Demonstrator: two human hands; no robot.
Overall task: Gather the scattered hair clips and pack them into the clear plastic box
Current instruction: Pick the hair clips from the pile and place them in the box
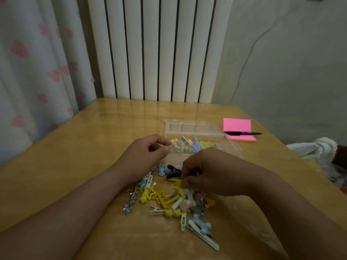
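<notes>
Hair clips [165, 201] scattered in a loose pile on the near middle of the desk [78, 147], between the two forearms: yellow stars, pale blue figures, white and mint slides. More clips, yellow and blue, already lying inside the clear plastic box [195, 128]. Largest to smallest: white ribbed radiator [157, 47] against the wall behind the desk, curtain with pink hearts [37, 62] to the left of it. Glossy wooden desk filling the lower frame. Clear plastic box standing just beyond the pile, near the desk's centre, open on top. Pink sticky-note pad [237, 124] right of the box, black pen [244, 133] lying across it. Left hand [142, 156] at the box's near left corner, fingers curled with thumb and forefinger touching the box edge. Right hand [206, 171] lowered over the pile's far end, fingers pinched on a yellow clip [178, 183], just beside a black clip [173, 171].
</notes>
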